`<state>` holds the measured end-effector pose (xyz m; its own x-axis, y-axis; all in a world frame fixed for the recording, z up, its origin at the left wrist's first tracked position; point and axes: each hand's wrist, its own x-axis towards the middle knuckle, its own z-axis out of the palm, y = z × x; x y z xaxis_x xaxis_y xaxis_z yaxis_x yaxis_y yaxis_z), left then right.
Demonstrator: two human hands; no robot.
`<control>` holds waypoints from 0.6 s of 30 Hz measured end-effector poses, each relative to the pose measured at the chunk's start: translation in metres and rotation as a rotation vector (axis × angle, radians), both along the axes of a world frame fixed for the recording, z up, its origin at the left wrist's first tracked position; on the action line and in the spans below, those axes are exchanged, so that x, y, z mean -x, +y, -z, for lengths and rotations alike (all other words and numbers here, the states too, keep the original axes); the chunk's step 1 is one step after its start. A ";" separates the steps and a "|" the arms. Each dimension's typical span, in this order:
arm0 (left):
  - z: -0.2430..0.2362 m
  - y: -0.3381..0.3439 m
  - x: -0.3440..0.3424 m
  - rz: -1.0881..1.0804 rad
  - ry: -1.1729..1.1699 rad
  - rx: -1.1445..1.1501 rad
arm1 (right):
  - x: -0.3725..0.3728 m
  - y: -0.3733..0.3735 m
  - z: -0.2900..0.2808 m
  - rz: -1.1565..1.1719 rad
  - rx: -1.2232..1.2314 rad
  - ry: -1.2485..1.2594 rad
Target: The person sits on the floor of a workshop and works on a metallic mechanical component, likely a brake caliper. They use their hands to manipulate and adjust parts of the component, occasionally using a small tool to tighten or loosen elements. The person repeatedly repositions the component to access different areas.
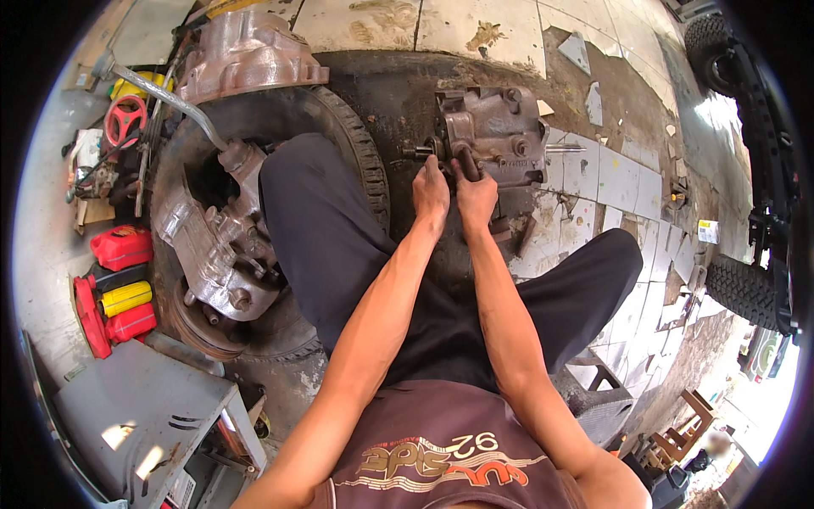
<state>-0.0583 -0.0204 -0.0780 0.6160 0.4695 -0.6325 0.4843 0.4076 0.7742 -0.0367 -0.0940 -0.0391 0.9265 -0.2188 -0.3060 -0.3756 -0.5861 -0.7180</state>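
A greasy metal gearbox (509, 123) lies on the floor ahead of me, with a splined shaft (566, 148) sticking out of its right end. Another short shaft (412, 153) shows at its left end. My left hand (431, 197) is closed at that left end, its fingertips by the short shaft; whatever it may grip is hidden. Just beside it, my right hand (476, 200) is wrapped round a dark, stubby cylindrical piece (466, 163), up against the gearbox's near left corner. The far end of that piece blends into the housing.
A tire (360, 140) lies at my left, bearing a large silvery gear housing (203, 246) with a bent lever (174, 100). Behind it stands a bell-shaped housing (250, 55). Red cases (121, 248) and a grey metal table (140, 407) are farther left. Broken tiles (627, 174) cover the right-hand floor.
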 end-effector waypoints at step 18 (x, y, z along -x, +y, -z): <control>-0.012 -0.002 -0.002 -0.041 -0.099 0.016 | 0.000 -0.004 0.005 0.038 -0.073 0.024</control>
